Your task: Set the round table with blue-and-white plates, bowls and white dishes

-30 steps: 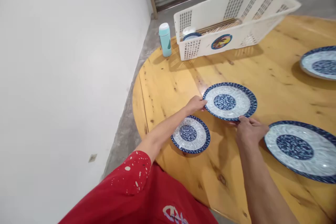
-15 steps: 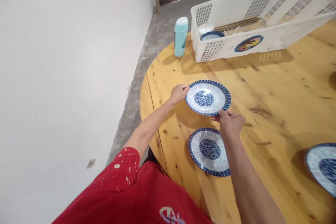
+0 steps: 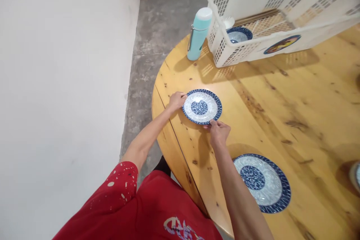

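Note:
A blue-and-white patterned plate (image 3: pixel 199 107) is held between both hands, just over or touching the wooden table near its rounded left edge; I cannot tell which. My left hand (image 3: pixel 177 100) pinches its left rim. At the front right rim, my right hand (image 3: pixel 219 132) grips with the thumb on top and fingers underneath. A second plate of the same pattern (image 3: pixel 264 183) lies on the table to the lower right, partly covered by my right forearm.
The wooden table (image 3: pixel 309 101) has a white plastic basket (image 3: pixel 253 50) at the back. Inside are a blue-rimmed bowl (image 3: pixel 239 35), a white item (image 3: pixel 228 22) and thin sticks (image 3: pixel 257 17). A turquoise bottle (image 3: pixel 198 35) stands beside it. Another dish (image 3: pixel 356 176) shows at the right edge.
Both hands have carried the plate left, towards the table's rounded edge, and lower. The view has shifted, so the second plate now appears further right.

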Demonstrator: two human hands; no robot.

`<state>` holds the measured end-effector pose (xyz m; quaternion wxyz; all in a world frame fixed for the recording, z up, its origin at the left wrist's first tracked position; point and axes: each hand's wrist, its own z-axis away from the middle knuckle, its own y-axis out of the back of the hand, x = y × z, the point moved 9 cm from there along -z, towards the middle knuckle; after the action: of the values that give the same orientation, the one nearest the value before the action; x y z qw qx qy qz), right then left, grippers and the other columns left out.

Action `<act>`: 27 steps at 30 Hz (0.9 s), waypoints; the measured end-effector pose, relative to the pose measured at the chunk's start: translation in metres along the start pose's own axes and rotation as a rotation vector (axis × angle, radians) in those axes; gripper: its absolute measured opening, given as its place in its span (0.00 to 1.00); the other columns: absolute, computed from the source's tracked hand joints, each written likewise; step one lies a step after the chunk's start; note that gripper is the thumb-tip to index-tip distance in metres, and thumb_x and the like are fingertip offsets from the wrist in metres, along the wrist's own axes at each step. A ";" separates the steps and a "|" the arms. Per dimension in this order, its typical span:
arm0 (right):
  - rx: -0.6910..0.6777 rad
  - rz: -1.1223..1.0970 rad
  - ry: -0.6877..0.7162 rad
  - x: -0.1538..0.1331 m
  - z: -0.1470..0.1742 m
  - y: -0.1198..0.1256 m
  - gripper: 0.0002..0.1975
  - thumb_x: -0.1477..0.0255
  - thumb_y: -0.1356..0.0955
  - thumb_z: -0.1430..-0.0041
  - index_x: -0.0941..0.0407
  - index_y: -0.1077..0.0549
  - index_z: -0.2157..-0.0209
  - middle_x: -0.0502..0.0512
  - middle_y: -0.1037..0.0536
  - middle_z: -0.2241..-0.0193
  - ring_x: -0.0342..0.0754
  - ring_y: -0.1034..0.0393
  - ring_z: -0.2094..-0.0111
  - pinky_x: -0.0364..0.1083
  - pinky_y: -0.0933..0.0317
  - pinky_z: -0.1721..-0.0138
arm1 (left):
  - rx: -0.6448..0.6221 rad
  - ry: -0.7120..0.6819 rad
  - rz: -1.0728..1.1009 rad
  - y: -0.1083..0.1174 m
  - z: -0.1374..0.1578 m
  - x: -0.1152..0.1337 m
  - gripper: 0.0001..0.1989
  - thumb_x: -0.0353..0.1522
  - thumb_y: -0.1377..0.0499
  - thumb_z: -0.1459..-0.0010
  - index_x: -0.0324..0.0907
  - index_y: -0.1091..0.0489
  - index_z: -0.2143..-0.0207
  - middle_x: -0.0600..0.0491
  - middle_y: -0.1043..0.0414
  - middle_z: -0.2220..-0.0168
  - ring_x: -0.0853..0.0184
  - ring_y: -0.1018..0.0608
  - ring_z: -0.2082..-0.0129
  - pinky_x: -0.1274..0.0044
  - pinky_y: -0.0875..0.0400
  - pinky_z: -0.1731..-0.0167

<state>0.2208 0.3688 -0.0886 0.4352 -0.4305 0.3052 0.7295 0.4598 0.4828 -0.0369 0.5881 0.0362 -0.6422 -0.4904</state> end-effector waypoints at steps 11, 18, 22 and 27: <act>0.059 0.101 0.032 -0.019 -0.017 -0.021 0.09 0.74 0.35 0.47 0.56 0.31 0.80 0.51 0.26 0.83 0.47 0.29 0.81 0.42 0.33 0.78 | -0.005 -0.029 0.031 0.001 -0.042 0.002 0.17 0.29 0.45 0.40 0.43 0.42 0.82 0.57 0.40 0.80 0.68 0.35 0.74 0.75 0.47 0.72; 0.111 0.155 -0.018 -0.022 -0.022 -0.031 0.12 0.75 0.37 0.42 0.54 0.33 0.79 0.52 0.27 0.84 0.48 0.27 0.80 0.41 0.37 0.79 | 0.010 -0.137 0.092 0.005 -0.057 0.009 0.15 0.29 0.46 0.42 0.43 0.44 0.81 0.57 0.46 0.80 0.70 0.39 0.76 0.76 0.50 0.73; 0.094 0.150 -0.052 -0.022 -0.017 -0.040 0.14 0.75 0.36 0.40 0.54 0.34 0.80 0.52 0.27 0.85 0.49 0.25 0.79 0.40 0.38 0.80 | 0.025 -0.123 0.080 0.011 -0.063 0.007 0.16 0.30 0.46 0.42 0.43 0.47 0.81 0.58 0.51 0.81 0.70 0.42 0.77 0.76 0.52 0.74; 0.067 0.091 -0.065 -0.014 -0.002 -0.049 0.12 0.77 0.36 0.41 0.55 0.32 0.79 0.53 0.26 0.83 0.47 0.26 0.79 0.39 0.36 0.79 | 0.014 -0.142 0.063 0.017 -0.057 0.002 0.16 0.30 0.46 0.41 0.43 0.47 0.80 0.58 0.50 0.80 0.71 0.42 0.76 0.76 0.51 0.74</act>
<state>0.2690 0.3836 -0.0807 0.4251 -0.3775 0.3344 0.7516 0.5135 0.4574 -0.0340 0.5561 -0.0150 -0.6865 -0.4684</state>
